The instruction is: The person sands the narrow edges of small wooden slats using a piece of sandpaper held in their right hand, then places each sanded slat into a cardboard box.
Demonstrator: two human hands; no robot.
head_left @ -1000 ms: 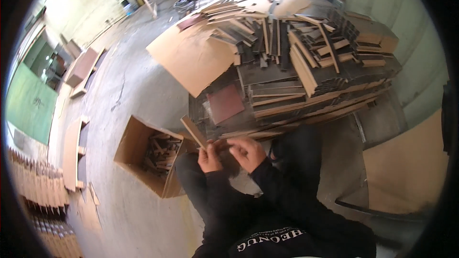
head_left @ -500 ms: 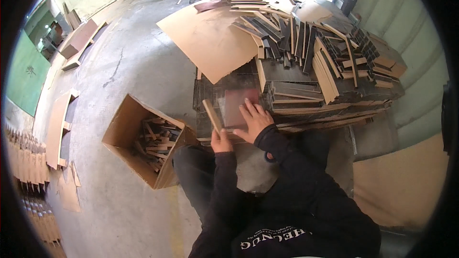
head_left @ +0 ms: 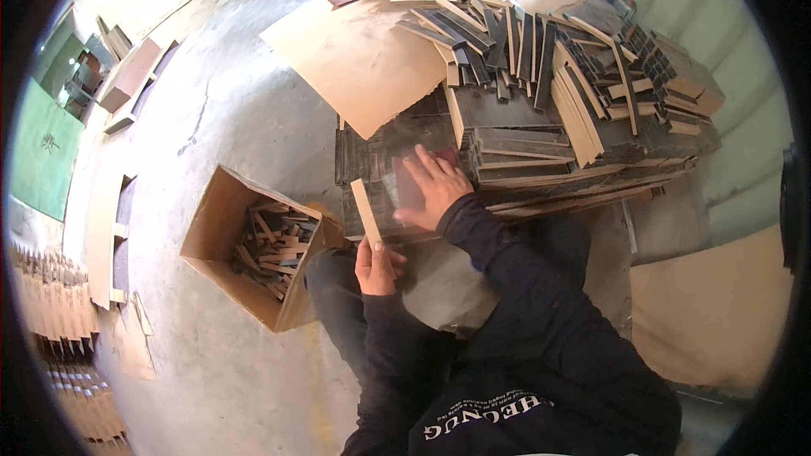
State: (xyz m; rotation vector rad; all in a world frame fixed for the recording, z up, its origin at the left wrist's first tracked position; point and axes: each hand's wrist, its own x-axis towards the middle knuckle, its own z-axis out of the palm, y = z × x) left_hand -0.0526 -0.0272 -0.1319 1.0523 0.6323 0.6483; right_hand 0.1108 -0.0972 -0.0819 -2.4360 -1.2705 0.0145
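Observation:
Pinched in my left hand is a short tan wood strip, pointing up and away from me. My right hand lies flat with fingers spread over a reddish-brown sheet, which it partly covers. That sheet rests on a dark, dusty work surface in front of me. Just left of my knee stands an open cardboard box holding many short wood pieces.
Dark-faced strips lie heaped at the far right of the work surface, beside stacked boards. A large tan sheet juts out over the floor. Serrated tan stacks stand at far left; a tan board lies at right.
My left hand has drawn back toward me and left with the wood strip, which now shows its broad face. My right hand has slid slightly left and away over the sheet. The view has shifted slightly.

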